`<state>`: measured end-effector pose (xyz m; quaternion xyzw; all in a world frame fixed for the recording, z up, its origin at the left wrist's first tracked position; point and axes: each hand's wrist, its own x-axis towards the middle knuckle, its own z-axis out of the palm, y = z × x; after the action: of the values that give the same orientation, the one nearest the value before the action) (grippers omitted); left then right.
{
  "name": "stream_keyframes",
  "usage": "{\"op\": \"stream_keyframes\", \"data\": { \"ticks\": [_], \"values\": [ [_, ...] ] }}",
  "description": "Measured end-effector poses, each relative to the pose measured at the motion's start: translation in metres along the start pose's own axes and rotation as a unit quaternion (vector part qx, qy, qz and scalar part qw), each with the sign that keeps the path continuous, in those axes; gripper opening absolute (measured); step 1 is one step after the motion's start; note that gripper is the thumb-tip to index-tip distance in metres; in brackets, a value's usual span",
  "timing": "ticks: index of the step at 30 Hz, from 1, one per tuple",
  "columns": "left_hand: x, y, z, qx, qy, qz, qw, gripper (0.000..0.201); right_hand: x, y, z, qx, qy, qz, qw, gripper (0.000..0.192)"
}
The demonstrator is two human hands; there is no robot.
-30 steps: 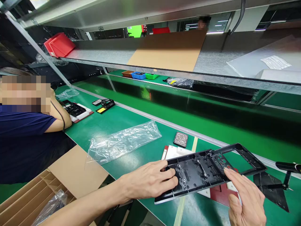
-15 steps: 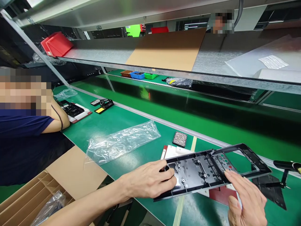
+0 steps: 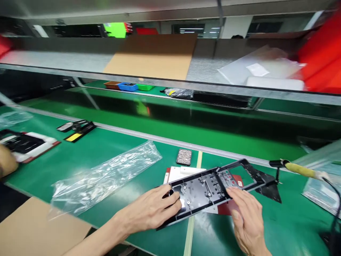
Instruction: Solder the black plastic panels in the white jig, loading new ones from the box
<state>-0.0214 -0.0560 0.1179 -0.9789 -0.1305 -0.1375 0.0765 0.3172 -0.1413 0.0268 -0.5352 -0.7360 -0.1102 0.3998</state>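
Black plastic frame (image 3: 213, 188) lies tilted over a white-and-red fixture (image 3: 186, 174) near the bench's front edge. Left hand (image 3: 151, 209) clamps its left end, fingers together; right hand (image 3: 246, 217) fingertips press its keypad. Seating step; next needs flat alignment.

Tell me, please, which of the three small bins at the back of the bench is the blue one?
The middle bin is the blue one. It sits between a brown bin on its left and a green bin on its right.

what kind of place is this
Most likely an electronics assembly line: a long green work surface, a soldering iron on a stand, and a black plastic frame under both hands.
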Motion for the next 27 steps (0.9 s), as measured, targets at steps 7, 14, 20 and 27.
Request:
{"op": "stream_keyframes", "data": {
  "ticks": [7,14,20,27],
  "values": [
    [0.016,-0.023,0.027,-0.02,-0.036,0.045,0.998,0.028,-0.03,0.0,0.005,-0.002,-0.051,0.052,0.997,0.044],
    [0.021,-0.048,0.046,-0.021,-0.059,0.083,0.995,0.028,-0.042,0.016,-0.01,0.018,0.003,0.119,0.993,0.041],
    [0.013,-0.061,0.059,-0.034,-0.076,0.087,0.993,0.028,-0.016,0.056,-0.033,0.022,0.175,0.36,0.916,0.051],
    [0.006,-0.067,0.065,-0.008,-0.083,0.078,0.993,0.031,0.025,0.118,-0.044,-0.072,0.332,0.366,0.866,0.099]
  ]
}}
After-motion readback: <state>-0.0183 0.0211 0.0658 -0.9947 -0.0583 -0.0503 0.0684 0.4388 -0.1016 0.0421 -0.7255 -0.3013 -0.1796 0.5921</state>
